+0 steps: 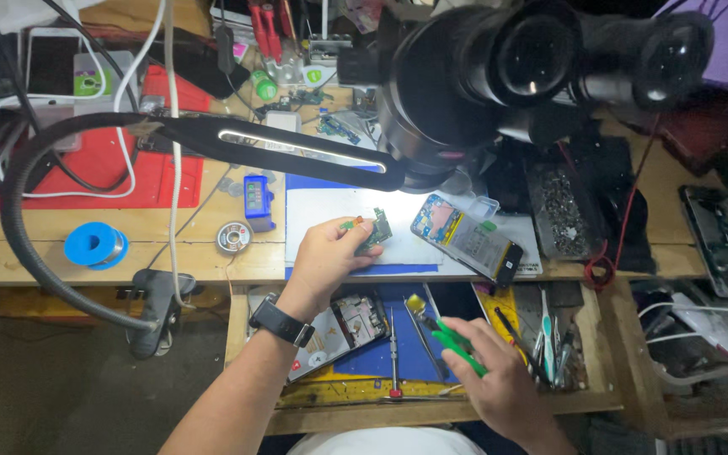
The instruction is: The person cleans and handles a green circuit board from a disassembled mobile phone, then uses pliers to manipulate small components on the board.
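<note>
From the head camera, your left hand (330, 253) was closed in a pinch on a small green circuit board (376, 229), held just above the white work mat (330, 211) under the microscope. Your right hand (499, 383) was down in the open wooden drawer (431, 404), its fingers curled around a green-handled hand tool (457, 347); what kind of tool it was, the frame did not show clearly.

By the look of it, you were in the middle of the work. The opened smartphone with its blue and yellow insides bare (468, 238) lay on the mat just beside the board, so the board was already out of a handset and free in your fingers. The tool was in hand but well apart from the board, so nothing was yet being done to it with that tool.

Around you, a second opened phone body (343, 329) lay in the drawer near your left wrist, with a slim screwdriver (393, 354) beside it. A black tray of small screws (562, 211) sat to the right of the mat. A blue solder spool (96, 246) and a small coil of wick (233, 237) lay on the bench to the left. The black stereo microscope head (499, 76) and the black bar lamp on its flexible neck (297, 147) hung over the mat and crowded the space above the board.
</note>
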